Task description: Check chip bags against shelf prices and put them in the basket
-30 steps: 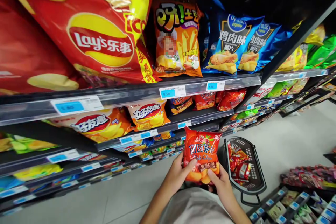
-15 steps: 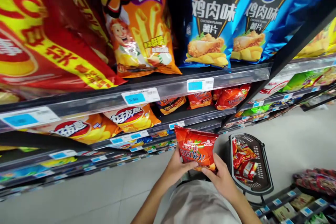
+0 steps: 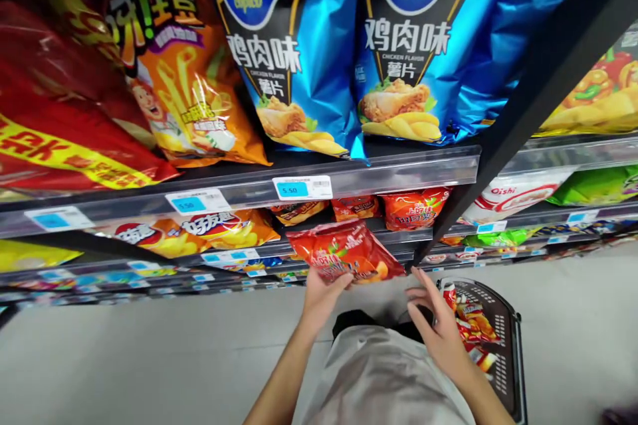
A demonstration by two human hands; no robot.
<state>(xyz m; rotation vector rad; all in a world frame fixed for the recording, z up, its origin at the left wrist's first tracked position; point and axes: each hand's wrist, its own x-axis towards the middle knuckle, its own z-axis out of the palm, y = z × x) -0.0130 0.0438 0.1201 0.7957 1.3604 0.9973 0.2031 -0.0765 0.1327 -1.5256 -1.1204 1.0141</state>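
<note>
A red bag of chips [image 3: 349,249] is tilted in front of the shelves, gripped at its lower left by my left hand [image 3: 321,295], with the thumb across its front. My right hand [image 3: 438,315] is off the bag, just to its lower right, fingers apart and holding nothing. Behind the bag, similar red bags [image 3: 413,209] stand on the lower shelf. To the right on the floor is a dark shopping basket [image 3: 518,345] with several red snack bags [image 3: 473,322] in it; my right forearm hides part of it.
Blue chip bags [image 3: 403,46], an orange bag [image 3: 189,80] and a red bag [image 3: 64,106] fill the upper shelf. Price labels line the shelf edge [image 3: 399,169]. A dark slanted post [image 3: 538,80] divides the shelving. Orange chip bags [image 3: 229,229] lie lower left. Grey floor [image 3: 149,358] lies below.
My right hand has let go of the red bag and opened. The bag has turned and tilted in my left hand. The view has shifted right along the shelves.
</note>
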